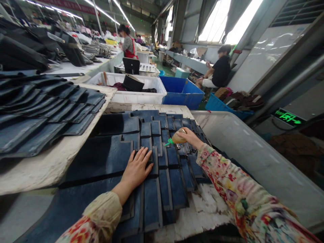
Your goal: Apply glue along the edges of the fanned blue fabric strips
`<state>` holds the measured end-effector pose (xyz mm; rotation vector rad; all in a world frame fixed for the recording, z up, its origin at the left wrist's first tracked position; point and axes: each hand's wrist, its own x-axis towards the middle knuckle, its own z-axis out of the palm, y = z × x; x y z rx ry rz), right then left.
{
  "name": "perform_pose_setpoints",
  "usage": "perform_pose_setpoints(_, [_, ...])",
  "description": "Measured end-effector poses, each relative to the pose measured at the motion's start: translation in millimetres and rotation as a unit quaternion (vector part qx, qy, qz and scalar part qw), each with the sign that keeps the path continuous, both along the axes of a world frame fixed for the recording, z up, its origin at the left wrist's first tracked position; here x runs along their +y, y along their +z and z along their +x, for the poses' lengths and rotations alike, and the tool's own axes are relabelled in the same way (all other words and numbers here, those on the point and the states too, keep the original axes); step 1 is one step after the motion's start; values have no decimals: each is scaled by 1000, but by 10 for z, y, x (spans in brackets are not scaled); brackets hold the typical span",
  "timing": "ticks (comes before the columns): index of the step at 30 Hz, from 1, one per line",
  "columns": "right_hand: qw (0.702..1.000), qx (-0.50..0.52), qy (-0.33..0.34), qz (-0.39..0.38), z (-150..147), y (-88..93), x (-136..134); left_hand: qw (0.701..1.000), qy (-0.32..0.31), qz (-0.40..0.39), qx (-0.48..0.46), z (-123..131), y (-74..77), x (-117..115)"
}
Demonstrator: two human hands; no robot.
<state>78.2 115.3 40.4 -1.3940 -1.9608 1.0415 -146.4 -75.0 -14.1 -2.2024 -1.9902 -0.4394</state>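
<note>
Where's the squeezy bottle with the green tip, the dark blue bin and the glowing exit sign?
Squeeze bottle (177,137): head view, on its brownish body.
Dark blue bin (183,99): head view, on its front wall.
Green exit sign (288,117): head view, on its lit face.

The person's left sleeve (92,222) is ending in a loose, puffy section (104,207) of plain cream-beige cloth, which is puckering into soft creases near the wrist; farther up, red and yellow blooms (78,233) are spreading over a pale ground; the right sleeve (243,192) is carrying a busier floral print, with small red flowers (229,177) clustering on the forearm, pink and mauve petals mingling with yellow patches, and a dark green blotch (244,204) standing out among them; its gathered cuff (204,153) is bunching in folds and displaying the same pattern; the left hand (136,168) and the right hand (187,136) are showing bare.
</note>
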Motion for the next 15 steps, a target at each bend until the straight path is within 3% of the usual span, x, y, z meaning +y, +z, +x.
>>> perform_pose_setpoints(6, [999, 10, 47, -17, 115, 30, -174, 1000, -1, 8, -6, 20, -32, -2])
perform_pose_setpoints(15, [993, -17, 47, 104, 177, 35, -374, 1000, 2, 24, -8, 17, -73, 1])
